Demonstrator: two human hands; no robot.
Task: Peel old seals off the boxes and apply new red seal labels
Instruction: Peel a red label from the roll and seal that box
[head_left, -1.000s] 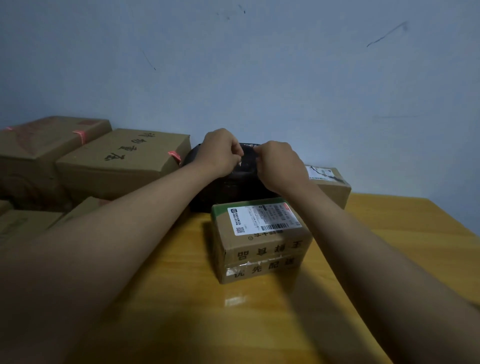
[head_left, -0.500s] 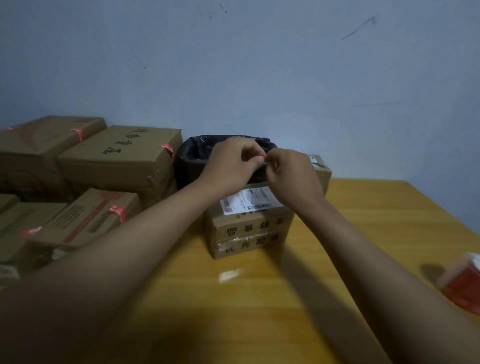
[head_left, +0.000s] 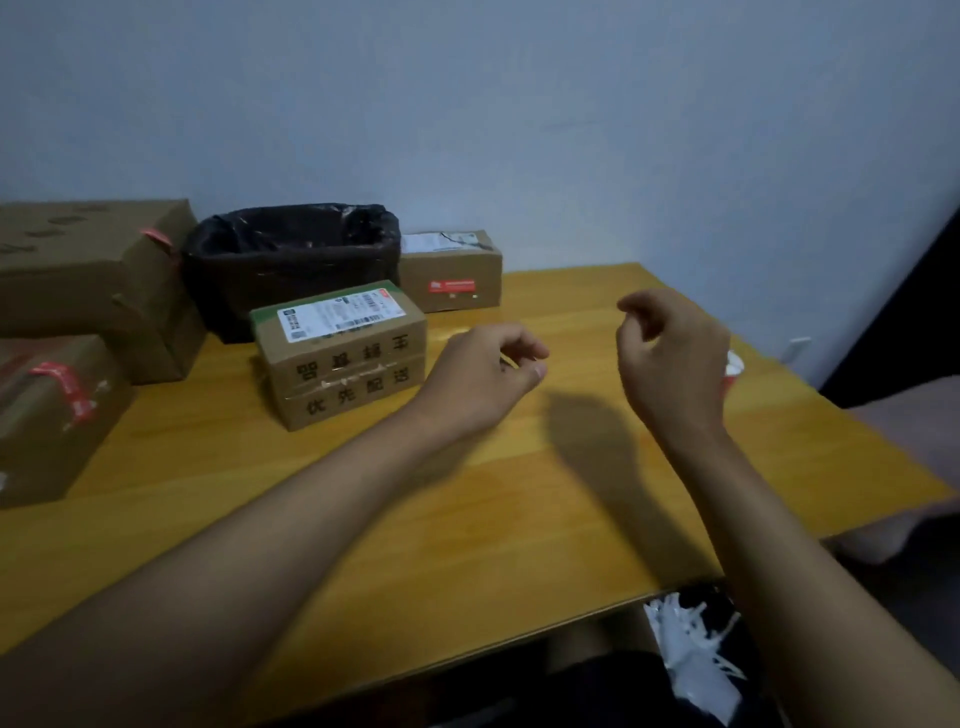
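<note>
Both hands have come away from the black-lined bin and back over the bare wood, and they are now apart rather than fingertip to fingertip. The wooden table (head_left: 519, 519) fills most of the view under a plain pale wall.

At the left edge sit two large cardboard boxes: the big box (head_left: 88, 270) at the back with a red seal label (head_left: 158, 240) over its upper corner, and the nearer box (head_left: 52, 415) with a red strip (head_left: 65, 387) across its top edge. Between the big box and a small rear box stands the bin (head_left: 291, 265), lined with a black bag.

The small box (head_left: 343, 358) stands in front of the bin, just left of the left hand. It carries a white shipping label with a barcode and a QR code on top, a green band along the top's edge, and black Chinese characters in two rows on its front, too blurred to read surely. Clear tape runs along the front seam. The rear box (head_left: 452, 270) has a torn white label and a red printed mark, unreadable.

The left hand (head_left: 483, 374) hovers over the table, fingers loosely curled, thumb near the forefinger; whether it pinches anything cannot be told. The right hand (head_left: 670, 353) is raised, fingers loosely curled and holding nothing visible. Behind it peeks a red and white roll (head_left: 733, 371).
</note>
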